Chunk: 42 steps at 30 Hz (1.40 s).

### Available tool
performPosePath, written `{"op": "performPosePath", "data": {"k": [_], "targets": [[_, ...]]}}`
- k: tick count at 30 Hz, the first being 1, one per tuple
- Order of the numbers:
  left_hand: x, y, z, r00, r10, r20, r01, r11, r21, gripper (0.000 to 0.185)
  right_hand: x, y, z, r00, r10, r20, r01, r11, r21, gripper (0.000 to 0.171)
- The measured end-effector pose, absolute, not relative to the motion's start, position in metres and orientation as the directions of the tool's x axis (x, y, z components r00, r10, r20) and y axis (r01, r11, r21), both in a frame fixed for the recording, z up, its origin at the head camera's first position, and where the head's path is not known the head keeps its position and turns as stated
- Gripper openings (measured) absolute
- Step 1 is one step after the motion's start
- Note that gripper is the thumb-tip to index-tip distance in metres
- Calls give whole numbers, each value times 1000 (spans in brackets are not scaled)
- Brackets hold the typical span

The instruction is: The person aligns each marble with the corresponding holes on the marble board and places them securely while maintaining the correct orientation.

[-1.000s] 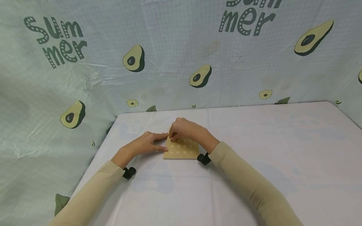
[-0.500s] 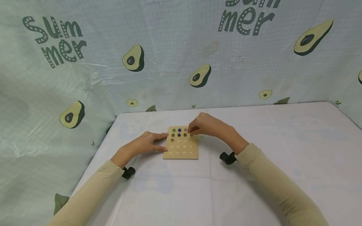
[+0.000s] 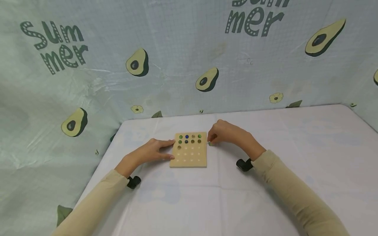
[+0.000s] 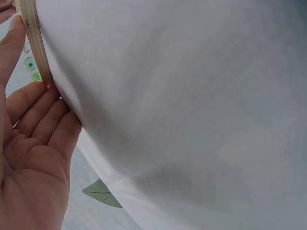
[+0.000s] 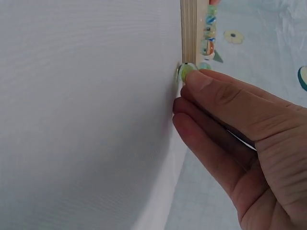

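One square wooden board (image 3: 188, 154) lies flat on the white cloth-covered surface (image 3: 265, 196), with nine glassy marbles (image 3: 190, 139) seated in its far rows of round dimples. Left hand (image 3: 153, 151), fingers straight, presses against the board's left edge. Right hand (image 3: 225, 133) pinches one green marble (image 5: 186, 71) on the surface just beside the board's right edge. Avocado-print sheeting (image 3: 177, 65) walls the back.

this looks like a makeshift recording booth rather than a home room. a desk (image 3: 295, 137) under a white cloth stands enclosed at the back and sides by a hung cloth backdrop (image 3: 177, 65), pale grid-patterned and printed with avocados and the word "summer". black cameras (image 3: 244, 165) are strapped at the person's wrists.
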State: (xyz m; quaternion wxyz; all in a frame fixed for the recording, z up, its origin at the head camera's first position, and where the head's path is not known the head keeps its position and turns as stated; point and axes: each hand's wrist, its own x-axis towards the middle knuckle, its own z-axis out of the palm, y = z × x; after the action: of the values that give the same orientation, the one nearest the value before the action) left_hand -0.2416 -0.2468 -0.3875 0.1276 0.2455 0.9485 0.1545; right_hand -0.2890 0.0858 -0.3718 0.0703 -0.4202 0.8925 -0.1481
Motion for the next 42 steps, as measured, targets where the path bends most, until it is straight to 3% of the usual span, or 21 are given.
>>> {"op": "performPosePath", "data": {"k": [9, 31, 42], "targets": [[-241, -246, -387, -849, 495, -184, 413, 840, 351, 82, -287, 82, -374, -638, -769, -39, -727, 618, -301, 12], [-239, -247, -386, -856, 481, -189, 397, 846, 357, 83, -284, 84, -378, -638, -770, 24, -739, 603, -302, 13], [-238, -246, -387, -848, 505, -161, 423, 827, 370, 81, -282, 88, -377, -605, -795, 50, -769, 566, -298, 15]]}}
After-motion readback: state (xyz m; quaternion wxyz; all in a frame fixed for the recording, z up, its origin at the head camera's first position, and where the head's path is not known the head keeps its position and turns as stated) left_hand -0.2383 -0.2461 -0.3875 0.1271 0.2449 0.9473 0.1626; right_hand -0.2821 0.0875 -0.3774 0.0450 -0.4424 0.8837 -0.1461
